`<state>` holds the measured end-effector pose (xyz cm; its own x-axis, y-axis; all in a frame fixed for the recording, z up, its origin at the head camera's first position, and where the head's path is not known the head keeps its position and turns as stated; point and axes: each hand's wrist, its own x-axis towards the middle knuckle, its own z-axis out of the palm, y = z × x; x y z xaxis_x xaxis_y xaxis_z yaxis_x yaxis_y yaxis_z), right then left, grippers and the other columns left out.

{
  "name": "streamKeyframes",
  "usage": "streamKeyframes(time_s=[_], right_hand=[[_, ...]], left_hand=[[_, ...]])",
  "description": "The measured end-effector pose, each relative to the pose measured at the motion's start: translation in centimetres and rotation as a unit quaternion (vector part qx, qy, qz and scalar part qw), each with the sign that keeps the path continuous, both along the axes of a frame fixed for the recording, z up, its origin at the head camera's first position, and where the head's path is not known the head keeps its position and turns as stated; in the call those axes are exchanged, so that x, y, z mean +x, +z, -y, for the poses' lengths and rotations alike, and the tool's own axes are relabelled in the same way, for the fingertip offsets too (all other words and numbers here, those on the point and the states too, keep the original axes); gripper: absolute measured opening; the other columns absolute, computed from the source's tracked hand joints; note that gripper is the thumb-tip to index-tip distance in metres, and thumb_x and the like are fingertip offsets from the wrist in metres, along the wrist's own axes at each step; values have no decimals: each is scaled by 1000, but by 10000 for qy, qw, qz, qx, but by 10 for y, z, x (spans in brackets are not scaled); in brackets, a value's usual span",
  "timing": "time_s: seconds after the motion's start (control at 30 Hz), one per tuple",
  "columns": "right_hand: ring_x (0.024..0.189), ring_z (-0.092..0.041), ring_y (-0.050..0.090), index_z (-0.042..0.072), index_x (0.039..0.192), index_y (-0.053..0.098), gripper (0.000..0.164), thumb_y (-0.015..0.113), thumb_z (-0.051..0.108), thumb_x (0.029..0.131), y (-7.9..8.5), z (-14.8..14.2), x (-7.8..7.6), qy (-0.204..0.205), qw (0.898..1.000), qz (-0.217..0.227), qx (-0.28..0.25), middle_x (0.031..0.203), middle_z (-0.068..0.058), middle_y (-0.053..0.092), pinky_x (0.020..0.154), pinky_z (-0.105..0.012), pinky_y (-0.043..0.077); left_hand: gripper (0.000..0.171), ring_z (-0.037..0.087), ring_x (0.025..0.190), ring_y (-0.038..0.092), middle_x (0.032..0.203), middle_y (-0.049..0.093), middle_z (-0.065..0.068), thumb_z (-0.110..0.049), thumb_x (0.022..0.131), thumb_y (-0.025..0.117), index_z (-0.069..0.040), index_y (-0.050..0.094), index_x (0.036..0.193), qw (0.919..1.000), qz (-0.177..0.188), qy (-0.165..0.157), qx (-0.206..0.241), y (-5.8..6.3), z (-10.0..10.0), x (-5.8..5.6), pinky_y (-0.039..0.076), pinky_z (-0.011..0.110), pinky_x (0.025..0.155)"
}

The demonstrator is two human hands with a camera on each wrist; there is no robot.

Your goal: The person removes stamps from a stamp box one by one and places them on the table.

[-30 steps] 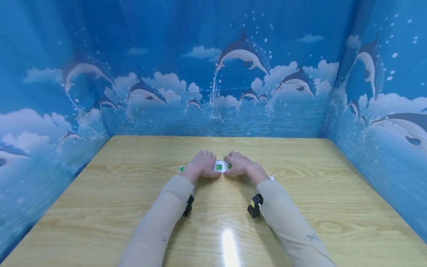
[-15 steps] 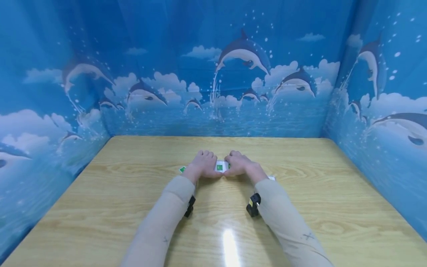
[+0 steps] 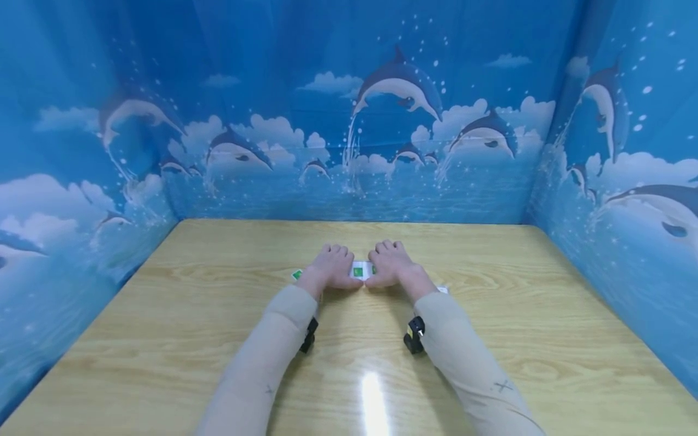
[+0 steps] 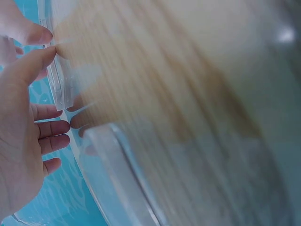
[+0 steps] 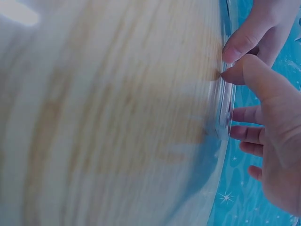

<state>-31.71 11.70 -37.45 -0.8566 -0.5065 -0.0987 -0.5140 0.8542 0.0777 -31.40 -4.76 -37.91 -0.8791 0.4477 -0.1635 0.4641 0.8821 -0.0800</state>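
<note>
Between my two hands in the head view lies a flat clear plastic case (image 3: 358,271) with a white face and a green square. My left hand (image 3: 332,267) grips its left end, thumb at the near edge, other fingers reaching toward the far side. From the right, my right hand (image 3: 390,264) holds the other end, partly covering a second green patch. The two thumb tips nearly meet. Both wrist views show the case edge-on, low over the table: clear plastic (image 4: 59,87) under the left thumb, and a layered edge (image 5: 225,106) by the right fingers.
A green-and-white piece (image 3: 297,275) lies left of the left wrist; a clear plastic piece (image 4: 120,174) stands close in the left wrist view. A white piece (image 3: 443,290) peeks out beside the right forearm. Blue dolphin curtains (image 3: 349,181) border the wooden table (image 3: 218,339).
My right hand has shifted slightly left along the case, covering more of the second green patch. The left hand stays nearly where it was.
</note>
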Motion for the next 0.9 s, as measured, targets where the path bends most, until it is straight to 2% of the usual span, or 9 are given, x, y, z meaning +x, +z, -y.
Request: streamKeyframes(time_s=[0.17,0.57,0.9], right_hand=[[113,-27,40,8,124,53,68,59,57,77,-1,-2,-1,-30,10000,85,-6,119,-11,49,100,-50,26],[114,-26,42,7,123,54,66,65,52,76,-3,-4,-4,8,9983,346,-466,124,-10,50,101,-49,28],[113,-25,44,8,121,55,63,66,50,76,2,-4,-4,149,9987,256,-414,122,-9,53,100,-45,30]], left_hand=[[78,28,121,39,131,45,13,-66,83,46,-6,44,133,10000,4,-11,-66,0,-1,-1,21,47,106],[77,27,118,41,128,47,12,-65,82,49,-6,45,132,10000,11,12,-31,1,-2,0,23,46,105],[76,27,116,42,126,48,11,-64,81,51,-6,45,131,9999,37,-8,149,0,1,-4,24,47,104]])
